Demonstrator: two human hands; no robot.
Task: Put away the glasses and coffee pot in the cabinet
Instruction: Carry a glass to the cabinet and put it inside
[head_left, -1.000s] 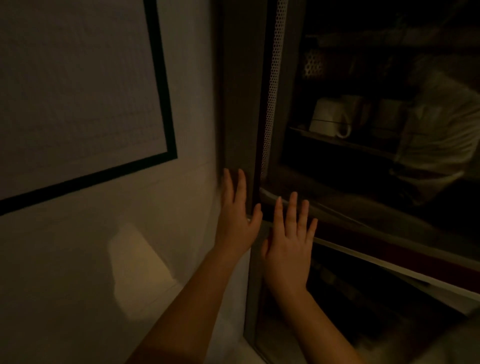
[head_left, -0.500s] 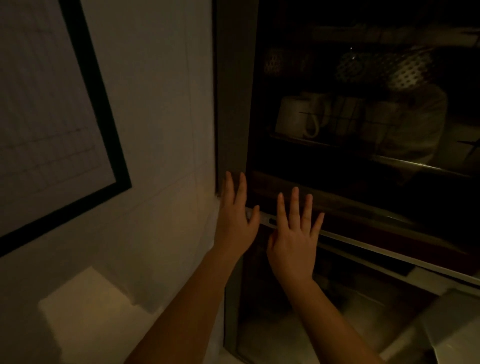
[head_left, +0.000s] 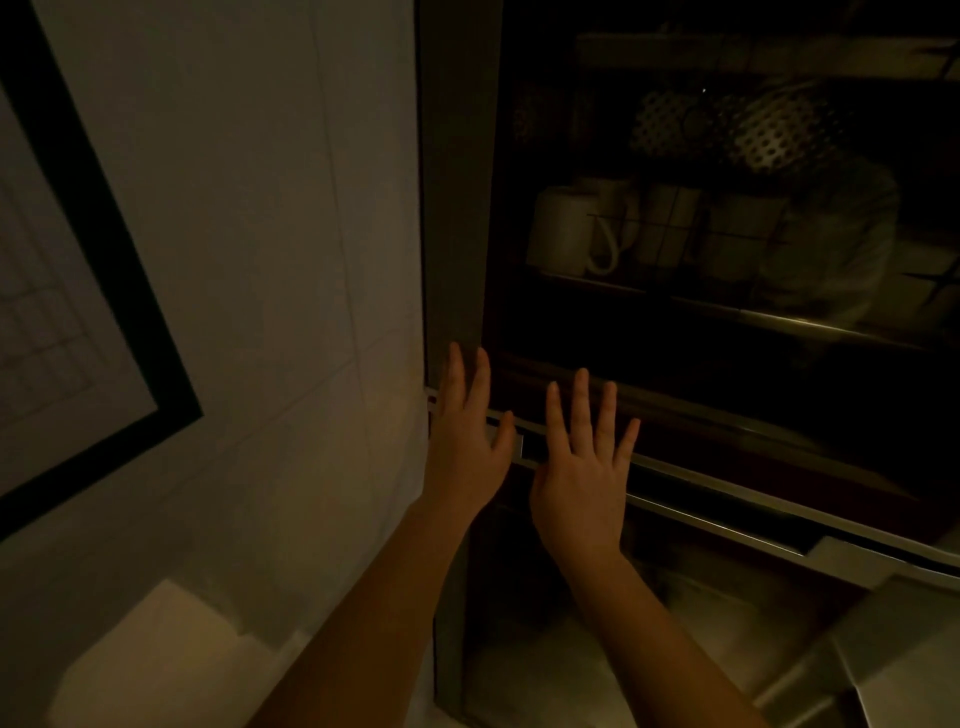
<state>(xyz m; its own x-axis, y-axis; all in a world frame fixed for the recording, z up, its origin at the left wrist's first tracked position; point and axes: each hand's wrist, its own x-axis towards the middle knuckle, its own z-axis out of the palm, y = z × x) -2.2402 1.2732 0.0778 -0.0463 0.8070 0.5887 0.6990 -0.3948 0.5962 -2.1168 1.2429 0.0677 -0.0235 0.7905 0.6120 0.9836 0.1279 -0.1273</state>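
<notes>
Both hands are lying flat, fingers spread, holding nothing: left hand (head_left: 464, 448) on the cabinet (head_left: 451, 218) frame, right hand (head_left: 583, 474) on its glass door (head_left: 727, 364). Mugs (head_left: 571, 231) are sitting shelved inside; glasses and coffee pot probably stowed, hard to tell in this gloom.

very dim, grainy view; faint warm light low left, cabinet glass (head_left: 727, 234) murky with reflections.

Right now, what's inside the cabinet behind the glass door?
Behind the cabinet glass door: pale mugs on a shelf, dotted items above. Reflections and darkness hide the rest; no glasses or coffee pot can be made out. Left hand and right hand lie flat against it.
</notes>
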